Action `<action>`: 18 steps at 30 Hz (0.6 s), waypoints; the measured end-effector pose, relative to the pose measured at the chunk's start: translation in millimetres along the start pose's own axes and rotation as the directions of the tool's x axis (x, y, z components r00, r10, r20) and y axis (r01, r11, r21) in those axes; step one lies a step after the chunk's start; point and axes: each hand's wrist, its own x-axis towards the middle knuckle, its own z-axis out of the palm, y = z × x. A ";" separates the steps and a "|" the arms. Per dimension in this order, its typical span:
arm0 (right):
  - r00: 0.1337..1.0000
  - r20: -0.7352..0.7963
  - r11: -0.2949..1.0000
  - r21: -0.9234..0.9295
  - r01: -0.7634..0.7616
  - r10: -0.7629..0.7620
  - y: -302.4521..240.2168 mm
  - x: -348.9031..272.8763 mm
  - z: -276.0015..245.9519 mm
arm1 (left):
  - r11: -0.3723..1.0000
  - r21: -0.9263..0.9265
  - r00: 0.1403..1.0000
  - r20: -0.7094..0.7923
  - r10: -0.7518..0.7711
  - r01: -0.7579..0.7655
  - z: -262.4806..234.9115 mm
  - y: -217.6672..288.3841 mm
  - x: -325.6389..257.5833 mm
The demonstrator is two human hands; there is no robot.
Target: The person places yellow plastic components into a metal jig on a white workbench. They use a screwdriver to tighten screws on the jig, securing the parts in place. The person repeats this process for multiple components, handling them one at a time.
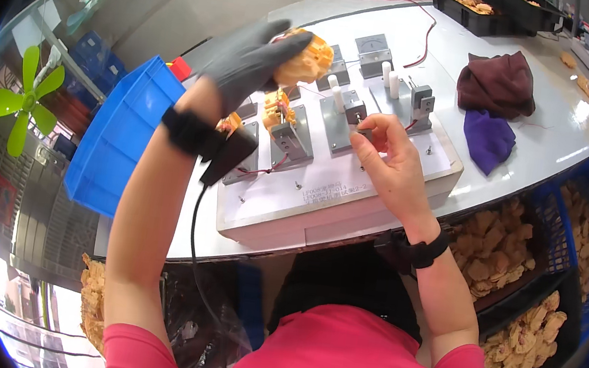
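Note:
My left hand [247, 60], in a black glove, is closed around a yellow-orange moulded plastic part [309, 62] above the far left of a white test board [268, 221]. Thumb and fingers of my bare right hand [396, 167] pinch together at the front of a small grey metal block [353, 110] on the board; what lies between them is too small to make out. A similar yellow-orange part [278, 112] sits on a grey metal stand [292, 140] left of centre. White upright posts [337, 97] rise beside the block, and a small meter [374, 48] stands behind.
A blue bin [120, 133] leans at the left of the table. Brown cloth [496, 84] and purple cloth [489, 140] lie on the right. Black trays [462, 17] of yellow parts stand at the far right; crates with more parts [496, 249] sit below the right edge.

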 end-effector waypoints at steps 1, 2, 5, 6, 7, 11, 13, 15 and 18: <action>1.000 0.015 1.000 0.010 0.002 -0.002 -2.6 -0.5 2.1 | 0.985 0.168 0.999 -0.033 0.039 -0.033 -2.4 -14.2 23.5; 1.000 0.030 1.000 0.025 0.000 -0.001 -4.6 -0.7 4.5 | 0.972 0.234 0.999 -0.026 -0.026 0.032 -1.9 -18.9 35.3; 1.000 0.020 1.000 0.031 0.004 -0.004 -1.9 -2.4 3.8 | 0.890 0.443 0.993 -0.009 -0.115 0.107 17.6 -18.5 60.6; 1.000 0.025 0.999 0.036 0.017 -0.018 -3.0 -1.4 4.2 | 0.846 0.524 0.995 -0.024 -0.096 0.094 21.5 -19.3 61.2; 0.999 0.026 0.999 0.037 0.024 -0.025 -2.0 -2.1 4.4 | 0.866 0.496 0.998 -0.034 -0.052 0.062 25.8 -22.7 61.5; 0.999 0.030 1.000 -0.001 0.030 -0.030 -0.4 -1.9 1.5 | 0.847 0.530 0.992 0.067 -0.104 0.052 26.3 -8.2 44.6; 0.999 0.021 1.000 0.005 0.026 -0.026 -3.7 -1.8 0.4 | 0.774 0.634 0.998 0.047 -0.040 0.001 34.4 -11.6 43.3; 1.000 0.010 1.000 0.010 0.030 -0.030 -3.2 -2.4 1.6 | 0.758 0.647 0.996 0.083 0.037 -0.082 37.4 -12.7 42.7; 0.999 0.009 0.999 0.018 0.038 -0.038 -2.7 -3.2 5.2 | 0.831 0.525 0.979 0.170 0.109 -0.184 31.6 -29.8 55.0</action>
